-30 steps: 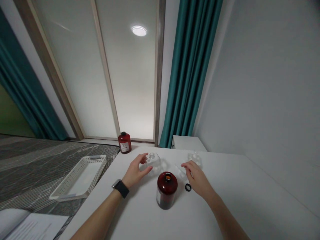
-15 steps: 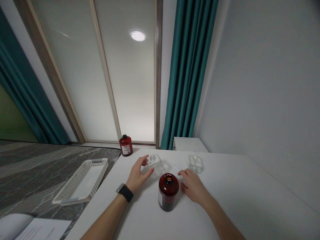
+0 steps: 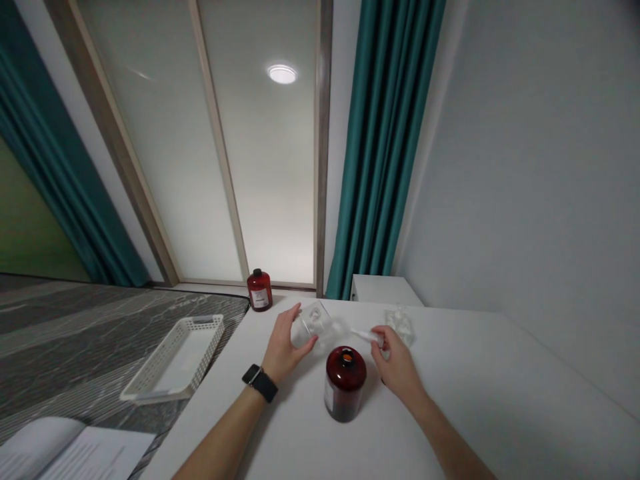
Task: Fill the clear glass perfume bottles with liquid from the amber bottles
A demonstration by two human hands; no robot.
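My left hand (image 3: 286, 343), with a black watch on its wrist, is closed around a clear glass bottle (image 3: 318, 321), which leans with its mouth turned toward me. In my right hand (image 3: 393, 360), thumb and fingers pinch a thin whitish stick-like piece (image 3: 363, 335) pointing left toward the bottle; its exact kind is unclear. Between my forearms stands an uncapped dark red bottle (image 3: 345, 385) with a pale label. Just behind my right fingers sits another clear glass object (image 3: 400, 325), partly blurred.
A second red bottle (image 3: 260, 292) with a black cap stands at the white table's (image 3: 310, 440) far left corner. Lower to the left lies a white perforated basket (image 3: 175, 360), with an open book (image 3: 100, 453) nearer me. A white cabinet (image 3: 385, 289) stands beyond the table.
My left hand has closed on the clear glass bottle and tilted it. My right hand has picked up the thin whitish piece. The view has shifted slightly left.
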